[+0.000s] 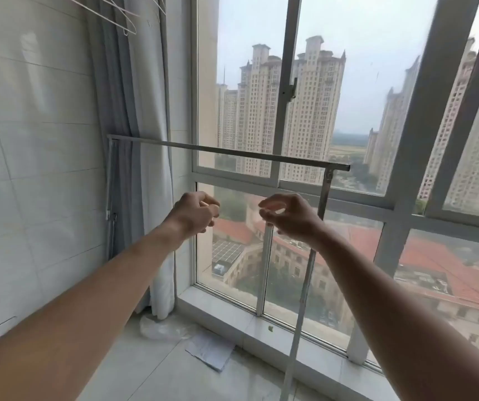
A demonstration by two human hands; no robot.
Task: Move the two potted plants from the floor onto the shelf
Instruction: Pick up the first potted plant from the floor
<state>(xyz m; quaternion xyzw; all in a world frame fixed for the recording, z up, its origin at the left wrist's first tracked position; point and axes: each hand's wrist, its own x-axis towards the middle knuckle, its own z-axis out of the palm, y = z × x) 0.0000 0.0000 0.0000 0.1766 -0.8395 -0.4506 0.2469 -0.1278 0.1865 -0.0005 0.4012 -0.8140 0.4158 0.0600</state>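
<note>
Before window, left hand [195,211], right hand [289,215], seemingly empty

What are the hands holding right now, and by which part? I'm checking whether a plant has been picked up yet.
Nothing. The left hand and right hand are raised in front of the window with fingers loosely curled around air. No potted plant is in view.

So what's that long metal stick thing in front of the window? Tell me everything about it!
It is a thin silver metal rail on a rack. It runs level from the grey curtain to the right and slopes a little in this view. At its right end a slim metal leg goes down to the pale tiled floor. Nothing hangs on it, and neither hand touches it.
</note>
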